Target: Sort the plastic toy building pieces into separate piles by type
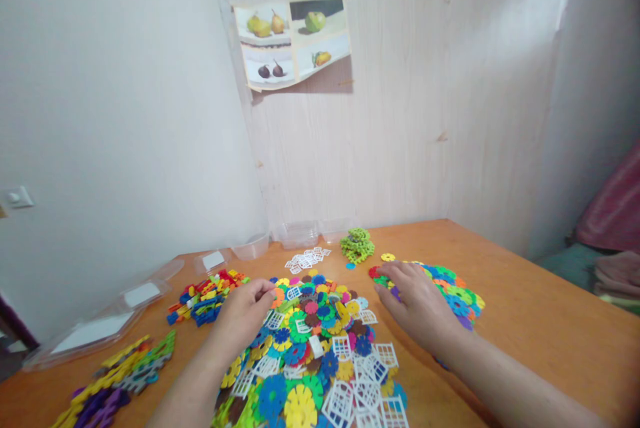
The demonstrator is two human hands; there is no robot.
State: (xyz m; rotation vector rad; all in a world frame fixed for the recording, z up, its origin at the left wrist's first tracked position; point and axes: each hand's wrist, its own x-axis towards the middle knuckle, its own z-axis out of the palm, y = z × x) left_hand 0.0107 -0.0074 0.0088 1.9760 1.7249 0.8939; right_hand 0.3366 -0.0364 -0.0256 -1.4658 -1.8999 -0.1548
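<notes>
My left hand [247, 311] pinches into the mixed disc pile [310, 341] at mid-tabletop [525, 321]; what it grips I cannot tell. My right hand [415, 301] lies released, flat on the sorted pile [457, 295], steadying it.

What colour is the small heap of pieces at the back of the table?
Light green, all one colour; the small heap shows clearly in the head view.

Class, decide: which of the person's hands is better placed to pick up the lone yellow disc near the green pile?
Probably the right hand: its fingertips lie just below the yellow disc, while the left hand rests on the big mixed pile.
</notes>
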